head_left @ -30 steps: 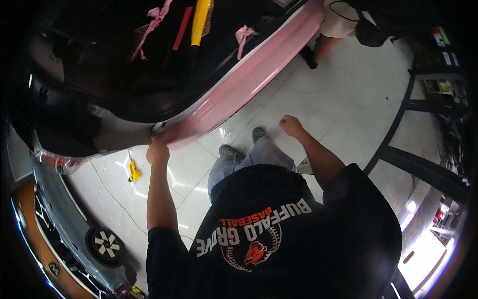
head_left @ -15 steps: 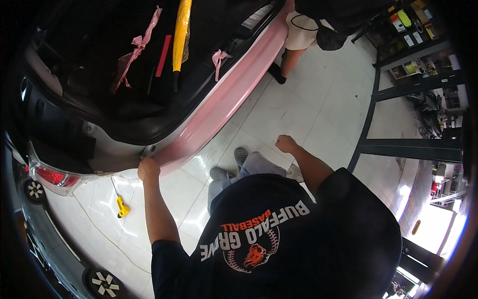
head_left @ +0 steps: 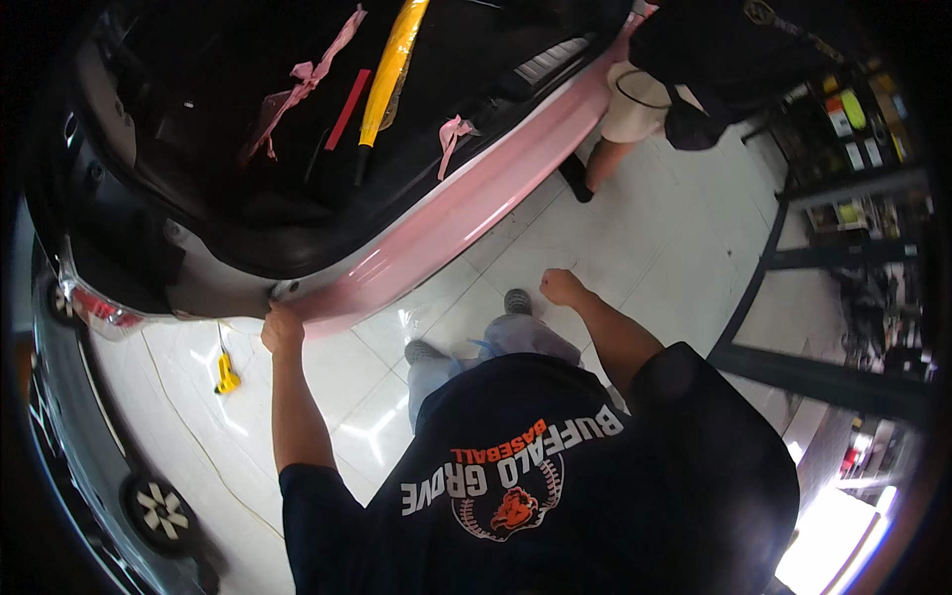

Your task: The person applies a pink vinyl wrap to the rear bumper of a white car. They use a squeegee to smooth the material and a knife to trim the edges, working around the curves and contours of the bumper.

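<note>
My left hand (head_left: 283,327) is closed with its fingertips against the near left corner of the car's pink rear bumper (head_left: 421,253), just below the edge of the open boot. Whatever its fingers pinch there is hidden. My right hand (head_left: 562,288) is a fist held in the air over the floor, apart from the bumper, with nothing showing out of it. In the boot lie a yellow-wrapped long object with a dark handle (head_left: 392,74), a flat red strip (head_left: 348,109), a knotted pink strip (head_left: 302,84) and a small pink scrap (head_left: 453,139).
A yellow corded tool (head_left: 228,373) lies on the white tiled floor (head_left: 327,397) at the left. Beyond it stands a grey car (head_left: 84,426). Another person in dark top and light shorts (head_left: 635,104) stands by the bumper's far end. A dark-framed glass partition (head_left: 813,377) is on the right.
The view has shifted, so the boot and the other person sit further right. My left hand stays at the bumper corner and my right fist stays raised.
</note>
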